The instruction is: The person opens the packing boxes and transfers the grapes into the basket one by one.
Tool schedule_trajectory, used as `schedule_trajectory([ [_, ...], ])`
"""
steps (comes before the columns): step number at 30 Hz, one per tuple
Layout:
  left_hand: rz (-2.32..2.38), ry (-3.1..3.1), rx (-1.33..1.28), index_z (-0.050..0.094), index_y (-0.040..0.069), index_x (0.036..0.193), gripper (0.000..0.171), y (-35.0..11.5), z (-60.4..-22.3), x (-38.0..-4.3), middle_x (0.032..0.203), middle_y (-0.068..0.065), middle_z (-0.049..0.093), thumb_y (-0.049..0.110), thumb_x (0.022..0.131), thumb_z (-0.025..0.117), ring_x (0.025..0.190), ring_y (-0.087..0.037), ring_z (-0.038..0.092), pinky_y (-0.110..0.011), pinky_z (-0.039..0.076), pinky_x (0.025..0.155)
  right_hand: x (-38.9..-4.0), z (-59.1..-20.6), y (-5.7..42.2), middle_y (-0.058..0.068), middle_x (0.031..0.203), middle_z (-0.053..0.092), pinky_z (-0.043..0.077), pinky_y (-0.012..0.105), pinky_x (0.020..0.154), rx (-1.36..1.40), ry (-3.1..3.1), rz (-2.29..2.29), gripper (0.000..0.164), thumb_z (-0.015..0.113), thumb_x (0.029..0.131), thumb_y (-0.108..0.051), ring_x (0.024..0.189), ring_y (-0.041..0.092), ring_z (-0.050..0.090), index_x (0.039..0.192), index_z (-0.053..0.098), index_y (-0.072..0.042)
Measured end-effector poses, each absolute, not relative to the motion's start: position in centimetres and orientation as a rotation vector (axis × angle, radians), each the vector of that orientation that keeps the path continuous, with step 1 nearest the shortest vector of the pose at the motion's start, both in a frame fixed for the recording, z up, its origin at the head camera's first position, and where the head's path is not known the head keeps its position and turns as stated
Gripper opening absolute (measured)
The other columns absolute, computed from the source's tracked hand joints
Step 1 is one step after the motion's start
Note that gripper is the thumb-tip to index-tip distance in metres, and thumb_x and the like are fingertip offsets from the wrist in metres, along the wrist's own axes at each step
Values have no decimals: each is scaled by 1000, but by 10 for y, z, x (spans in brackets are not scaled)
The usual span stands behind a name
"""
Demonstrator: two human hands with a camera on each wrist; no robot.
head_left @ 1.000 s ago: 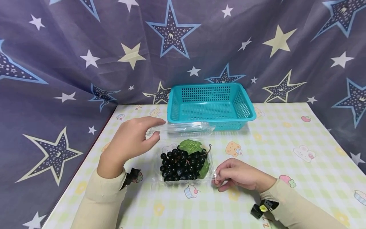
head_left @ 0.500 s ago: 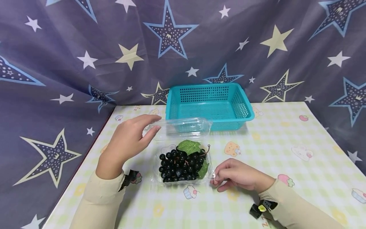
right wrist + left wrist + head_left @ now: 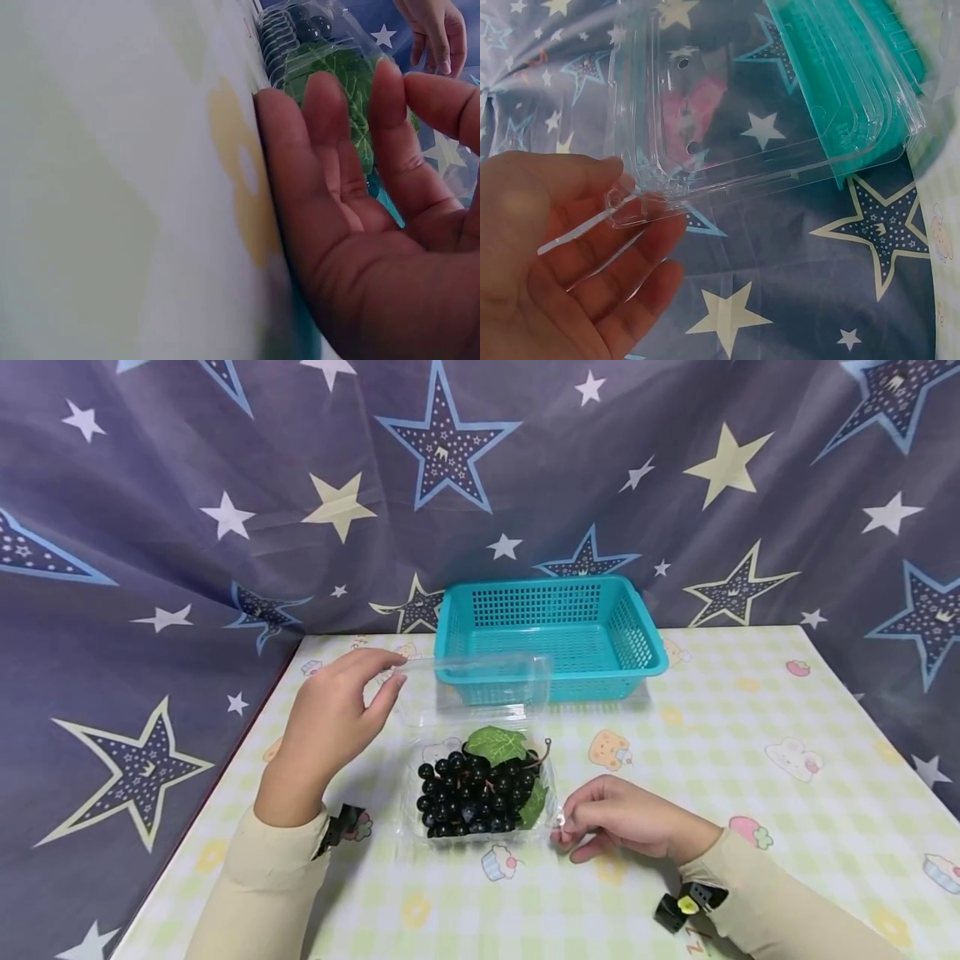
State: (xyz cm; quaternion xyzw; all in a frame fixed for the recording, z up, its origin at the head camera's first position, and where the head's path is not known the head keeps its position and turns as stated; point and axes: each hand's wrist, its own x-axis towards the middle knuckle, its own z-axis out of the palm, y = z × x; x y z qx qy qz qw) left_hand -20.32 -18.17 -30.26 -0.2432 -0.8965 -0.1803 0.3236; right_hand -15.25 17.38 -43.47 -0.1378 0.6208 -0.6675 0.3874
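A clear plastic clamshell box (image 3: pixel 411 832) sits on the table with a bunch of black grapes (image 3: pixel 465 793) inside. Green leaves (image 3: pixel 497 744) lie on the grapes, and a stem sticks out at the right. The hinged lid (image 3: pixel 480 714) stands raised at the back, partly overlapping the basket in the head view. My left hand (image 3: pixel 326 727) pinches the lid's left corner between thumb and fingers, as the left wrist view shows. At the box's front right corner, my right hand (image 3: pixel 630 818) pinches the edge with thumb and index finger, its lower fingers resting on the table.
A teal perforated basket (image 3: pixel 551 677) stands at the back of the table, behind the lid. The table (image 3: pixel 750 727) has a checked cover with cartoon prints. A dark curtain (image 3: pixel 262 435) with stars hangs behind and along the left side.
My left hand has drawn the lid from leaning low to nearly upright, moving slightly up and left. The right hand keeps its place at the box corner.
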Motion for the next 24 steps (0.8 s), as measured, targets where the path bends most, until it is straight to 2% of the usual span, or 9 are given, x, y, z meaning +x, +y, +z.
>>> schedule_trajectory([
  [5,-499,-2342,-582,71,16,103,19,-185,-299,-204,95,3,69,23,86,68,86,-12,64,-36,50,73,-154,-430,172,24,97,67,52,52,83,-333,1602,-1676,13,56,81,-2,88,28,67,88,64,5],
  [9,-525,-2345,-560,70,15,102,18,-187,-297,-206,94,3,69,22,86,69,83,-11,65,-34,52,73,-157,-423,173,27,98,65,54,52,79,-327,1703,-1623,17,56,82,-5,84,28,66,94,62,6],
  [14,-554,-2369,-540,69,16,104,19,-190,-296,-206,98,4,69,21,86,68,84,-10,67,-32,54,74,-165,-414,174,19,87,63,56,49,71,-300,1906,-1571,20,52,87,-11,76,27,63,99,60,4],
  [18,-554,-2386,-522,68,16,105,20,-194,-297,-206,98,3,69,19,86,67,86,-11,67,-33,54,73,-175,-408,167,17,81,62,56,46,68,-300,2049,-1544,22,51,87,-12,70,26,61,99,60,5],
  [24,-571,-2407,-505,68,16,106,20,-195,-298,-207,94,4,69,19,87,65,86,-10,66,-33,54,73,-187,-398,153,15,76,62,56,42,62,-279,2312,-1428,29,52,91,-25,65,26,61,90,63,1],
])
